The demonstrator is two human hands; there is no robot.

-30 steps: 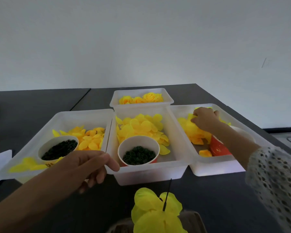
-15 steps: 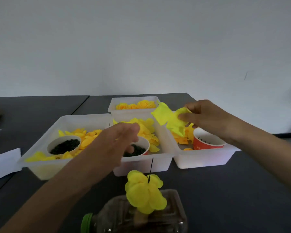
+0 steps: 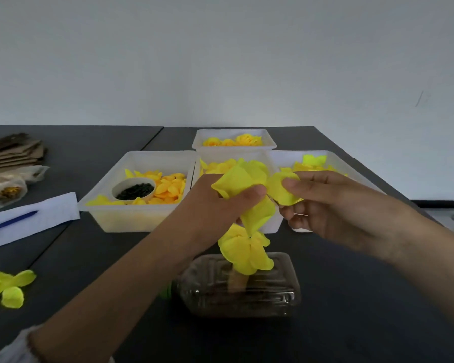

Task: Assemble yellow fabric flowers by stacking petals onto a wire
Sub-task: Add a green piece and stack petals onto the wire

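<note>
Both hands hold one yellow fabric petal piece (image 3: 243, 179) in front of the trays. My left hand (image 3: 220, 203) pinches its left lobe with thumb and fingers. My right hand (image 3: 325, 203) pinches its right lobe (image 3: 283, 191). A lower lobe hangs down to a partly built yellow flower (image 3: 244, 251). That flower stands on a clear plastic bottle (image 3: 247, 286) lying on its side on the dark table. The wire is hidden behind the petals.
Several white trays of yellow and orange petals sit behind: a left tray (image 3: 142, 163) with a cup of dark beads (image 3: 134, 190), a back tray (image 3: 233, 138), a right tray (image 3: 333, 158). Loose petals (image 3: 5, 286), white paper with a blue pen (image 3: 11, 222) and cardboard (image 3: 11, 153) lie left.
My right hand lifted a yellow petal piece out of the right tray and brought it to the middle. My left hand rose from the table edge and took hold of the same piece.
</note>
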